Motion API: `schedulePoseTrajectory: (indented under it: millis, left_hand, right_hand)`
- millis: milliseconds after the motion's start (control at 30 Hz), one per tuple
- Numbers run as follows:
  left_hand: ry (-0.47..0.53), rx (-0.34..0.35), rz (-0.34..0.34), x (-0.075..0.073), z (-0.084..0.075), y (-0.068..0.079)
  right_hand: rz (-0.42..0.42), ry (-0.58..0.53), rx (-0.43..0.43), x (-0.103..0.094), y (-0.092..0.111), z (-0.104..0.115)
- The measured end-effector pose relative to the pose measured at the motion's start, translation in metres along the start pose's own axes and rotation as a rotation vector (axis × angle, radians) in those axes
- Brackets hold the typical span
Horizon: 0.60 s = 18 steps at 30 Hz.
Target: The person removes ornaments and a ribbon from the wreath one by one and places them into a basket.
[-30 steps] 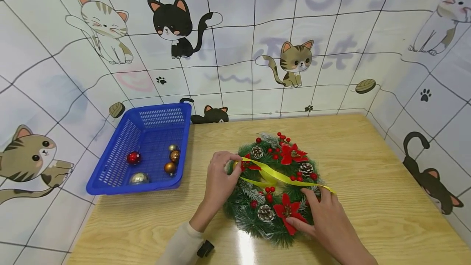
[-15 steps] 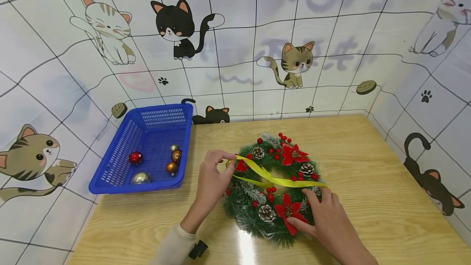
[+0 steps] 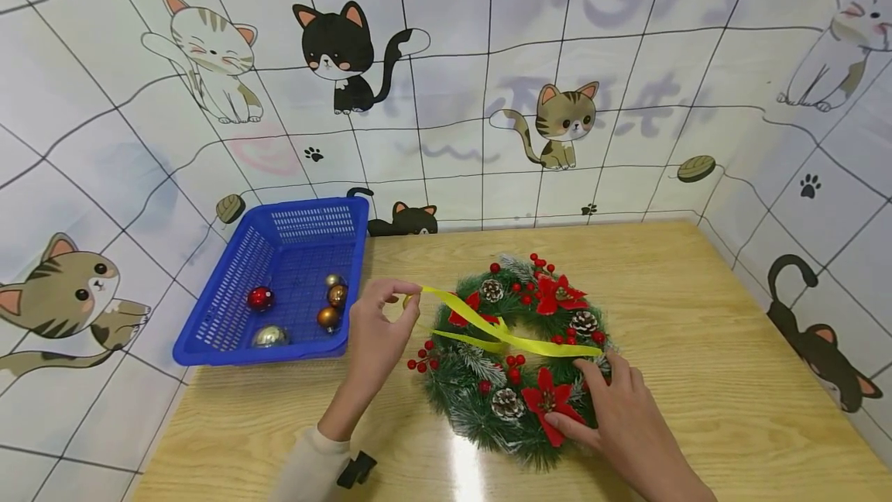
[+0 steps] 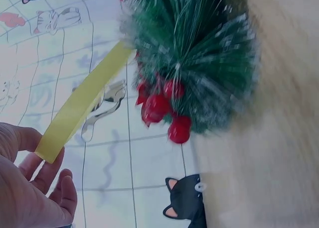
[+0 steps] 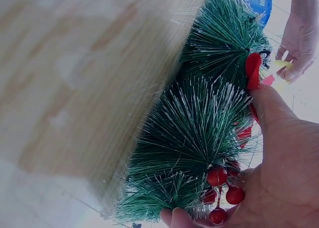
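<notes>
A green Christmas wreath (image 3: 463, 409) with pine cones, red berries and red poinsettias lies on the table. Yellow ribbon (image 3: 533, 345) crosses over its middle. My left hand (image 3: 376, 335) pinches the ribbon between thumb and fingers, left of the wreath and raised. In the left wrist view the ribbon (image 4: 82, 106) runs taut from those fingers to the wreath. My right hand (image 3: 627, 417) grips the wreath's right side. Its thumb lies on the lower poinsettia (image 3: 547, 401), and in the right wrist view its fingertips (image 5: 182, 219) curl round the outer edge.
A blue plastic basket (image 3: 198, 331) stands at the left of the wooden table (image 3: 725, 378). Inside it lie a red bauble (image 3: 260, 298), a silver one (image 3: 269, 337) and several gold-brown ones. Cat-patterned walls (image 3: 453, 99) enclose the table's back and sides.
My left hand has moved left, drawing the ribbon out past the wreath's left edge. The ribbon's right end has slid left. My right hand keeps its grip.
</notes>
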<state>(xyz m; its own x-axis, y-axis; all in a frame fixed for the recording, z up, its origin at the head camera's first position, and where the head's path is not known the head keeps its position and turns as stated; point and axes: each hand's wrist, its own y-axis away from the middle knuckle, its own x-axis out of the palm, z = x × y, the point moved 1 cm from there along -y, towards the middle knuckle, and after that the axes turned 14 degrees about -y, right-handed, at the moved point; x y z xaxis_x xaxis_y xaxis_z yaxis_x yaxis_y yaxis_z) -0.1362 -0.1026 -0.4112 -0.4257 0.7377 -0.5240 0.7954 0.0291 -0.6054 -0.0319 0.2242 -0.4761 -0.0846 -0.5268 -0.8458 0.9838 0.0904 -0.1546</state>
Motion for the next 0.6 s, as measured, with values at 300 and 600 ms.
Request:
schedulePoseTrajectory:
  millis: [300,600]
  left_hand:
    - [-0.025,-0.084,0.003,-0.021,0.012,-0.006]
    - [-0.021,-0.165,-0.007,-0.039,0.027,-0.009]
  right_hand:
    - [-0.003,0.001,0.002,0.0,0.001,-0.001]
    - [-0.001,0.0,-0.004,0.001,0.001,0.0]
